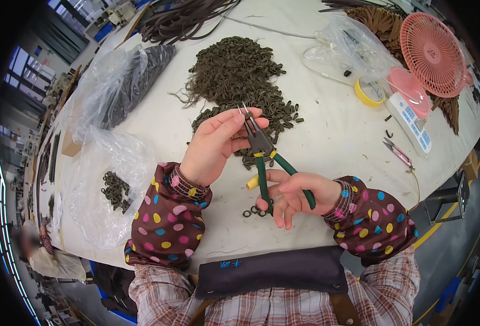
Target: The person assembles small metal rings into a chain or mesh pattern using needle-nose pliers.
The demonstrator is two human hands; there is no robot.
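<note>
The right hand is gripping the pliers by the handles; the left hand is pinching their tips, just before the pile of loops.

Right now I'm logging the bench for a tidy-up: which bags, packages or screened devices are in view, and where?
Clear plastic bag: far left, crumpled, holding dark strips.
Second clear bag: near left edge, holding a few dark rings.
Third clear bag: far right, beside the pink fan, crumpled.
White device: right, oblong, blue buttons; its screen is not readable.
</note>
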